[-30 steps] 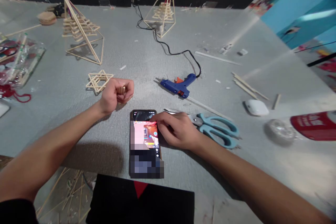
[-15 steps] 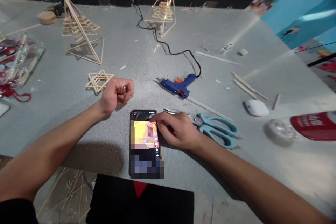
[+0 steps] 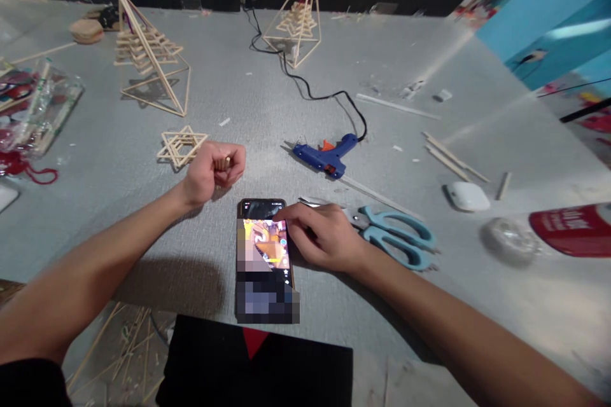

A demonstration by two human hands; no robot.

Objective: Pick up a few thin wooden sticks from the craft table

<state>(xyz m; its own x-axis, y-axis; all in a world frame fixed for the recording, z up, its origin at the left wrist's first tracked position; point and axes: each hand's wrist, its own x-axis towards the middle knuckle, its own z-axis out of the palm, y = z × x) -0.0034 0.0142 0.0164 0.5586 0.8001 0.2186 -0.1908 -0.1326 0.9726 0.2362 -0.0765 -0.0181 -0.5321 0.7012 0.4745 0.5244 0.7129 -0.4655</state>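
My left hand [image 3: 217, 168] is closed in a fist above the table, and the pale end of a short wooden stick [image 3: 228, 161] shows between its fingers. Just behind it lies a star-shaped frame of wooden sticks [image 3: 179, 147]. My right hand [image 3: 324, 236] rests beside a phone [image 3: 265, 210], holding nothing. Its index finger stretches to the screen's upper right edge, while the other fingers are bent. On the lit screen a video plays, partly pixelated. Scissors with light blue handles [image 3: 401, 238] lie partly under my right hand and wrist.
A blue glue gun [image 3: 324, 159] lies beyond the phone, its black cord [image 3: 310, 94] running to the back. Two stick pyramids [image 3: 153, 63] stand behind. At right are loose sticks [image 3: 449, 159], a white case [image 3: 466, 196] and a bottle [image 3: 568, 229]; plastic bags [image 3: 42, 108] lie left.
The picture on the phone screen has changed. Small lights on the rear right pyramid, lit before, are now dark. Both hands stay practically in place.
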